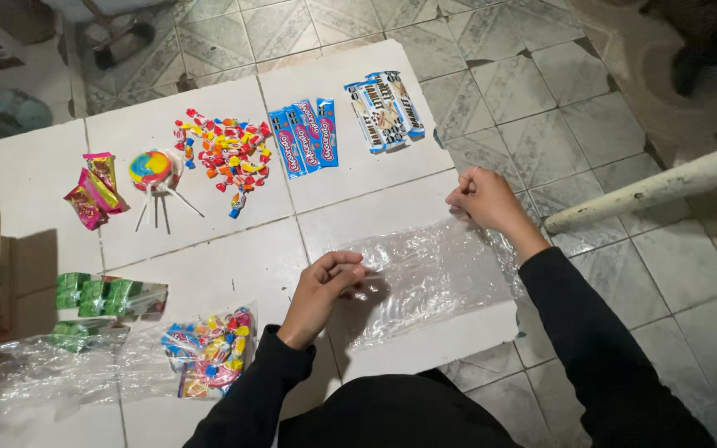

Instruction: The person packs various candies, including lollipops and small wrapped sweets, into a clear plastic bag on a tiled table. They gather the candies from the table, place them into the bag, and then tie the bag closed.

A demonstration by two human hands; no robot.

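Left hand (325, 286): we see it curled, fingertips pinching the near-left edge of the clear plastic sheet (429, 278).
Right hand (485, 199): pinched on the sheet's far-right corner, wrist bent, black sleeve reaching from the right.
Sheet position: spread flat between our hands on the white tiled surface (375, 195).
Handling: we judge it very light, limp, slippery and clingy; the edges and corners give the best hold.
Beyond: blue wafer packs (304, 137), loose wrapped candies (226, 153), a swirl lollipop (151, 170), a filled candy bag (213, 353).
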